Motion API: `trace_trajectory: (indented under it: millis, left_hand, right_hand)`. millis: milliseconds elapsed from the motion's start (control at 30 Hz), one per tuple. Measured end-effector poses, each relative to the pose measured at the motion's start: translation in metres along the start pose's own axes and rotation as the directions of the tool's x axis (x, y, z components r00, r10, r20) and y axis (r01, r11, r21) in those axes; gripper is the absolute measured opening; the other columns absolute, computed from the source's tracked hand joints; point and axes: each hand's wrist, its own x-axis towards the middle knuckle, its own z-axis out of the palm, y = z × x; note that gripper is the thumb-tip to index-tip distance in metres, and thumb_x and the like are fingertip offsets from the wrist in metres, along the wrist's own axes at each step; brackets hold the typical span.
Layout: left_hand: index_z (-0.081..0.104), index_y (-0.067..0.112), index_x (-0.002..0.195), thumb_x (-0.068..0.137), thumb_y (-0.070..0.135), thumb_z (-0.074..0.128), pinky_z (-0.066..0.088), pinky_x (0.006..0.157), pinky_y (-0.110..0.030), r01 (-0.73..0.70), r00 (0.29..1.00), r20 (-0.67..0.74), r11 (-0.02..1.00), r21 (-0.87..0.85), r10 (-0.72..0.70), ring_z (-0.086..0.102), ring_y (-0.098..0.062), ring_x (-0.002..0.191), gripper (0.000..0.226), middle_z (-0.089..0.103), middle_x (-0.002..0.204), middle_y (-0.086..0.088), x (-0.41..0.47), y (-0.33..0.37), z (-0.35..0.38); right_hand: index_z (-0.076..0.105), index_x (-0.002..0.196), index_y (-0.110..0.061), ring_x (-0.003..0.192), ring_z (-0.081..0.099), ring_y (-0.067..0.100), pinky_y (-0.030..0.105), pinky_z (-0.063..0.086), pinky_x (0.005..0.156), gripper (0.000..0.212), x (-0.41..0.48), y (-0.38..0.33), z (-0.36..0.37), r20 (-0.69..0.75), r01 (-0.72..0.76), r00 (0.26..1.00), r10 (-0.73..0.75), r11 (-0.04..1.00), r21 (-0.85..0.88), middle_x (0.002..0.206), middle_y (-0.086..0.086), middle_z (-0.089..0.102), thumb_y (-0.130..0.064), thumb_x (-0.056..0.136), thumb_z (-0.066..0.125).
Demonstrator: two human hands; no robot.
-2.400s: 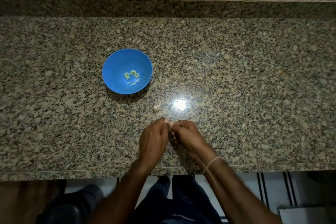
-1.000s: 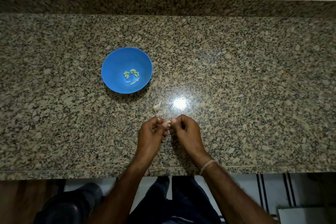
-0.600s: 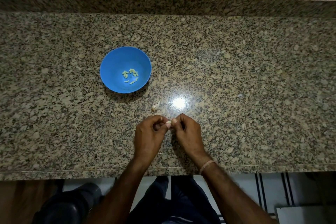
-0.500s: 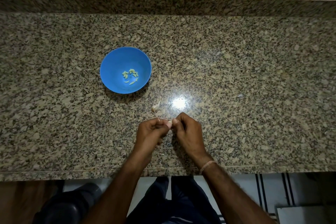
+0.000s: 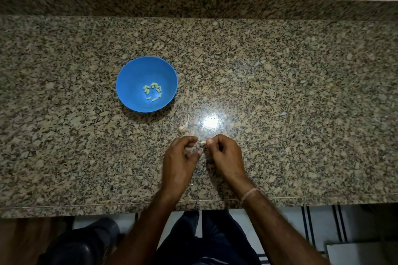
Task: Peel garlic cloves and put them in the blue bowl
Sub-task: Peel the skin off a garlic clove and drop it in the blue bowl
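Observation:
A blue bowl [image 5: 133, 75] stands on the granite counter, left of centre, with several pale peeled garlic cloves [image 5: 153, 91] at its bottom. Nearer the front edge, my left hand [image 5: 179, 162] and my right hand [image 5: 225, 156] meet fingertip to fingertip. Between them they pinch a small garlic clove [image 5: 202, 142], mostly hidden by the fingers. A remnant of the garlic bulb with its stem [image 5: 182, 127] lies on the counter just beyond my left hand, between the hands and the bowl.
The granite counter [image 5: 301, 92] ends in a raised granite backsplash with wood above. A bright light reflection sits just beyond my hands. A few small peel scraps [image 5: 190, 184] lie near my left wrist. Below the front edge are my legs and a tiled floor.
Both hands stayed at the same spot, fingers working at the clove between them. The bowl and garlic remnant have not moved.

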Motion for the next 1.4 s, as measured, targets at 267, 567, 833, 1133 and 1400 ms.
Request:
trace_trajectory:
  millis: [267, 567, 833, 1133, 1400]
  left_hand:
    - [0.069, 0.025, 0.096, 0.101, 0.030, 0.061, 0.048, 0.066, -0.034, -0.157, 0.978, -0.098, 0.962, 0.221, 0.182, 0.063, -0.013, 0.086, 0.011, 0.069, 0.092, 0.013, 0.005, 0.009, 0.000]
    - [0.042, 0.022, 0.090, 0.109, 0.030, 0.041, 0.028, 0.062, -0.032, -0.149, 0.985, -0.039, 0.935, 0.320, 0.170, 0.047, -0.017, 0.073, 0.021, 0.050, 0.082, 0.004, 0.002, 0.009, 0.002]
    - [0.039, 0.027, 0.083, 0.108, 0.030, 0.046, 0.032, 0.054, -0.033, -0.259, 0.963, -0.004, 0.929, 0.265, 0.269, 0.043, -0.014, 0.063, 0.026, 0.045, 0.072, 0.009, 0.006, -0.002, -0.007]
    - [0.067, 0.012, 0.077, 0.106, 0.036, 0.055, 0.049, 0.054, -0.029, 0.149, 0.988, 0.069, 0.967, -0.205, -0.138, 0.062, -0.010, 0.058, 0.039, 0.068, 0.065, 0.000, 0.004, 0.005, -0.004]
    - [0.070, 0.018, 0.086, 0.103, 0.033, 0.062, 0.049, 0.057, -0.032, 0.062, 0.997, 0.062, 0.976, -0.209, -0.050, 0.062, -0.013, 0.063, 0.025, 0.067, 0.068, 0.006, 0.006, 0.003, -0.006]
  right_hand:
    - [0.049, 0.067, -0.022, 0.054, 0.039, 0.001, 0.019, 0.033, 0.053, 0.039, -0.003, -0.007, 0.008, -0.009, 0.052, 0.999, -0.053, 0.998, -0.044, 0.060, -0.010, 0.047, -0.025, 0.104, 0.062]
    - [0.051, 0.074, -0.012, 0.052, 0.036, 0.005, 0.025, 0.031, 0.050, 0.035, -0.004, -0.006, 0.017, -0.040, 0.214, 0.973, -0.225, 0.958, -0.190, 0.058, -0.007, 0.047, -0.025, 0.106, 0.056]
    - [0.050, 0.069, -0.020, 0.059, 0.043, 0.006, 0.026, 0.038, 0.059, 0.039, -0.005, -0.010, 0.013, 0.141, -0.071, 0.988, 0.067, 0.997, 0.024, 0.063, -0.007, 0.048, -0.030, 0.106, 0.056]
    - [0.049, 0.074, -0.014, 0.050, 0.042, 0.012, 0.031, 0.035, 0.050, 0.035, -0.003, -0.003, 0.022, -0.031, 0.179, 0.981, -0.190, 0.960, -0.215, 0.058, -0.005, 0.050, -0.023, 0.107, 0.054]
    - [0.050, 0.073, -0.015, 0.058, 0.038, 0.004, 0.025, 0.034, 0.056, 0.035, -0.001, -0.006, 0.019, 0.007, 0.034, 0.999, -0.034, 0.999, -0.006, 0.064, -0.005, 0.047, -0.022, 0.106, 0.056]
